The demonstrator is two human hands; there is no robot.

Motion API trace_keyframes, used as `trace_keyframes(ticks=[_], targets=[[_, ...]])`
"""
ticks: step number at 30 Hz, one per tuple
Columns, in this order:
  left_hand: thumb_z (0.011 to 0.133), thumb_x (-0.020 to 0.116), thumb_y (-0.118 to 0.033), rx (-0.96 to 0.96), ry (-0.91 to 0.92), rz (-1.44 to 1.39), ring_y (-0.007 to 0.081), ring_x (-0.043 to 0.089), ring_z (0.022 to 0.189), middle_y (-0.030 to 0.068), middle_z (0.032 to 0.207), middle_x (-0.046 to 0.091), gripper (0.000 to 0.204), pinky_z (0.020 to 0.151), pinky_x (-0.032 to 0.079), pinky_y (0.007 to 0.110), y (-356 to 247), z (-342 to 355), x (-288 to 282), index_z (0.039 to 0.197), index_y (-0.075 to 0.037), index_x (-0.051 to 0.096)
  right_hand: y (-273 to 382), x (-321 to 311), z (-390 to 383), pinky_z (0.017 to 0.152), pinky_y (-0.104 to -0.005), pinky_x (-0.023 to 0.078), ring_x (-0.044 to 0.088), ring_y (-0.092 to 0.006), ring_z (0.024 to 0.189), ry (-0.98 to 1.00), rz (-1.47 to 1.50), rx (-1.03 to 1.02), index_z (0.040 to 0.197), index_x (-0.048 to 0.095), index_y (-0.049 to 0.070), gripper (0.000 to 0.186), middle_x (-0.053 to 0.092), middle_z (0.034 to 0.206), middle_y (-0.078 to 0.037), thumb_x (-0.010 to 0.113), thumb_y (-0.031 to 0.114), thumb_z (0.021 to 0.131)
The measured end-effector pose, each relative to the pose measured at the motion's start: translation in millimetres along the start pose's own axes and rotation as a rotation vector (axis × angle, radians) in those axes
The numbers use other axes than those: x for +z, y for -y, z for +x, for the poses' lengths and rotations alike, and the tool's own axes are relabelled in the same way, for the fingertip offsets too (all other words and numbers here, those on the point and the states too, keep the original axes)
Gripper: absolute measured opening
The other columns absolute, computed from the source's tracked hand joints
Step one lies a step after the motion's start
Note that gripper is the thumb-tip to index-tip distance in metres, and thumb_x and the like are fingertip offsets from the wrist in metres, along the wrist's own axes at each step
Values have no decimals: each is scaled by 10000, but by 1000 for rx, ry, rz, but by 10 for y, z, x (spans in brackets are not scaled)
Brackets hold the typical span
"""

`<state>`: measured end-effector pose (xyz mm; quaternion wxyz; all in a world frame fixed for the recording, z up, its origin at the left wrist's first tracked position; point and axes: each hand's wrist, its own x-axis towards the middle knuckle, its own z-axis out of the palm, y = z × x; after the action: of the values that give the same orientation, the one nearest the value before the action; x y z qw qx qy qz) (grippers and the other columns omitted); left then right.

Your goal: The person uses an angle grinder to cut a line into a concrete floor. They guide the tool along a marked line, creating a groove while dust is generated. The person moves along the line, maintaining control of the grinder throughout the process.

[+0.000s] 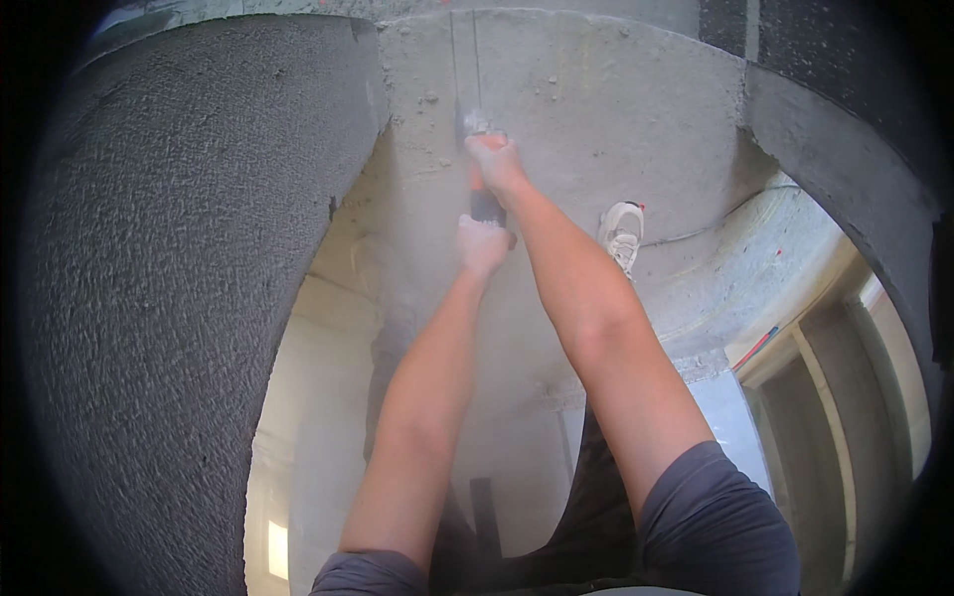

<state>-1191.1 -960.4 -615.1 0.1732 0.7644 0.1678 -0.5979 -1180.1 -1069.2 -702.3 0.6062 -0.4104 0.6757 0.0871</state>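
Both my hands grip an orange and black power tool, which looks like an angle grinder. My right hand is closed round its front part, farther from me. Nearer to me, my left hand is wrapped round the rear of the body. The tool's front end meets the concrete floor, where pale dust hides its working edge. Two thin parallel lines run along the floor straight ahead of the tool.
Rough grey walls stand on the left and right. My pale shoe is planted right of the tool; the other foot is blurred by dust. Small rubble lies ahead. Red and blue lines show at the right.
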Motion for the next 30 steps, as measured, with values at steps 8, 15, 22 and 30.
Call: trace_keyframes(ticks=[8,15,22,30], targets=[[655,818,-40,140,44,-138,335,768,909,181,945,762,462,791,593,451,-36,-34,-8,1081,49,662,-7,-59,56,846,-451,594,727,-262,941,153,10,-30,1283,599,-23,596,731,1098,-165,849,412,960],[668,808,-47,80,0,-116,338,770,926,205,970,765,465,804,592,447,-61,-8,-34,1082,78,639,-31,-11,94,1068,-491,529,714,-382,1215,78,-96,-62,1348,599,-48,724,717,1314,-238,796,530,960],[681,810,-59,91,-37,-107,331,770,944,211,997,768,465,818,592,445,-151,19,-52,1086,79,628,213,-43,17,1093,-491,519,705,-382,1267,35,-126,-51,1335,618,-55,746,713,1346,-255,805,553,946],[669,796,-24,120,76,-130,276,733,825,164,894,736,396,727,577,443,-388,-62,-135,1016,75,633,368,-117,61,972,-436,575,714,-288,1122,89,-117,-62,1358,568,-78,721,717,1237,-204,856,437,944]])
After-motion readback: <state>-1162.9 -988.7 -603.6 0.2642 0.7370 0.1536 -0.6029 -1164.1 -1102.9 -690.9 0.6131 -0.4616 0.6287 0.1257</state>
